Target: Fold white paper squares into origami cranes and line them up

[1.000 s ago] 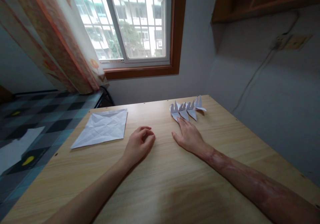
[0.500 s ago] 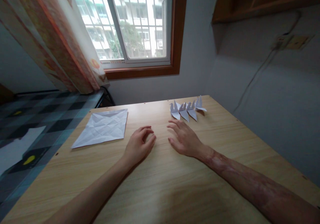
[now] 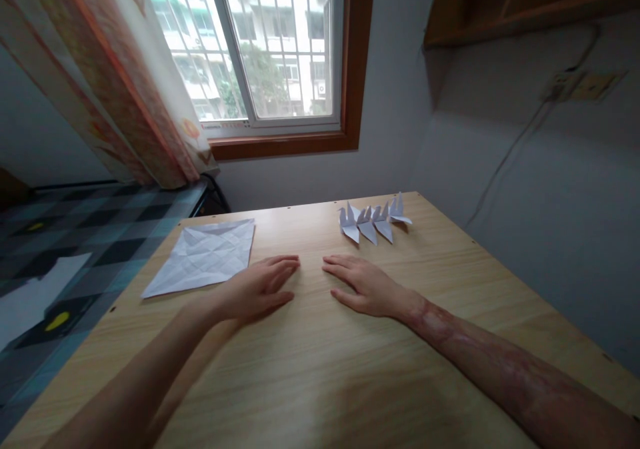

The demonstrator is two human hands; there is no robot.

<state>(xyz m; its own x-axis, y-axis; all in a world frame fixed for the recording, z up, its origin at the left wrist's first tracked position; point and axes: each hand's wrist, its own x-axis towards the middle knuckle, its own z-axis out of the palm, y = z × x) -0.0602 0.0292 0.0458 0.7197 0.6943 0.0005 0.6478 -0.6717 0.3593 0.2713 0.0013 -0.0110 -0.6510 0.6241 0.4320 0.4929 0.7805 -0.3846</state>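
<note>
Paper birds (image 3: 381, 225) in a row, right hand (image 3: 367, 285) drawn back from them, left hand (image 3: 257, 289) uncurled, each grip apart

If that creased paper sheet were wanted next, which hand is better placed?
Probably the left hand: it is close beside the creased sheet, open and holding nothing. The right hand is farther off, nearer the paper birds.

The left hand (image 3: 263, 287) is beside a creased sheet (image 3: 207, 254); the right hand (image 3: 367, 285), near paper birds (image 3: 351, 233). Behind is a window (image 3: 287, 55).
</note>
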